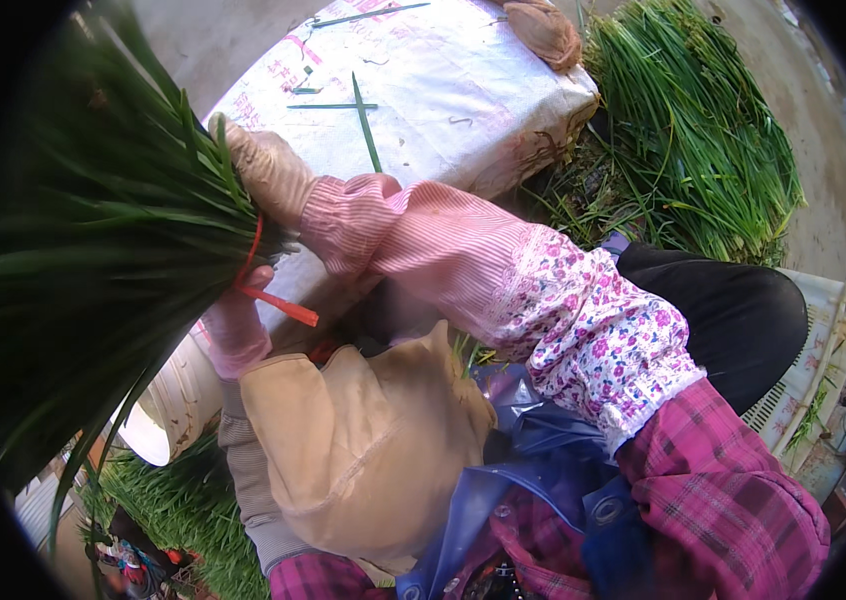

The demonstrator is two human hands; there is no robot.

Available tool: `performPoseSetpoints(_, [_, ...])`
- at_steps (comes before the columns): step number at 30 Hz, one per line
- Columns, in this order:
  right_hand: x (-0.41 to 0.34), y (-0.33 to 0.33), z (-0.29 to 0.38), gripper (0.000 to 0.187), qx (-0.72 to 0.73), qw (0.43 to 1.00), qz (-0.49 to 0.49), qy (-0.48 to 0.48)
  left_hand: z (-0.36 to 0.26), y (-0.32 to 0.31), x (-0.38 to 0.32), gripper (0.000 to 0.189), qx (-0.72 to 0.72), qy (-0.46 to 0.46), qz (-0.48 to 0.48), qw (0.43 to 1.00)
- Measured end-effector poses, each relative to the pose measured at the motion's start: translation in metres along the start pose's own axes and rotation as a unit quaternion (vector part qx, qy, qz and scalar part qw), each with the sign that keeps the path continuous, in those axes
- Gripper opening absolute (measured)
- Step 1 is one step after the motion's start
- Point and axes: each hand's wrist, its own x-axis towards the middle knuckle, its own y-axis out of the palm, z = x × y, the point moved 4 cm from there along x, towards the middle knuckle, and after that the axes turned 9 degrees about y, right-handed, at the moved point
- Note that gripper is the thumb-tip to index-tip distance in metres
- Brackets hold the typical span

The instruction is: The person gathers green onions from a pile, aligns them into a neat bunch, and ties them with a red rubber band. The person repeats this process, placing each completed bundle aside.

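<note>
A large bundle of green chive-like leaves [115,247] fills the left of the view, its outer part blurred. A red tie [252,262] circles its gathered end, with a loose tail sticking out. My right hand [269,169], in a thin pale glove, grips the bundle at its upper side, just above the tie. From below, my left hand [239,307] holds it beside the tie; most of this hand is hidden by the leaves. A white woven-plastic-covered block [423,97] stands beyond my hands, with a few loose leaves on top.
A heap of loose green leaves [693,127] lies right of the block, and another pile [175,487] at lower left. A brownish cloth [543,34] sits on the block's far corner. Nearby are a white bucket [182,397], a tan cloth [370,450] and a pale plastic crate [817,352].
</note>
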Motion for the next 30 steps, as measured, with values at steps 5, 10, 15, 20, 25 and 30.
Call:
performPoseSetpoints(5, [-0.001,-0.019,0.000,0.056,-0.135,0.989,-0.040,-0.042,0.018,0.001,0.003,0.049,-0.081,-0.045,0.089,0.992])
performPoseSetpoints(10, [-0.005,-0.011,-0.006,0.055,-0.032,0.997,-0.064,-0.031,0.006,0.008,0.013,0.051,0.109,0.066,-0.007,0.992])
performPoseSetpoints(15, [-0.001,-0.012,0.000,0.055,0.026,0.999,-0.016,-0.015,-0.001,0.018,-0.003,0.058,0.250,0.229,0.021,0.941])
performPoseSetpoints(20, [-0.009,-0.023,-0.005,0.057,0.015,0.999,-0.029,0.041,0.012,0.006,0.016,0.054,0.037,0.093,0.094,0.990])
performPoseSetpoints(25, [-0.003,-0.020,-0.010,0.063,-0.017,0.998,-0.036,0.046,-0.028,0.017,0.025,0.028,-0.115,-0.065,0.007,0.991])
performPoseSetpoints(30, [0.000,-0.020,-0.009,0.067,-0.030,0.997,-0.046,0.054,-0.070,0.043,0.039,0.046,-0.196,-0.070,0.008,0.978])
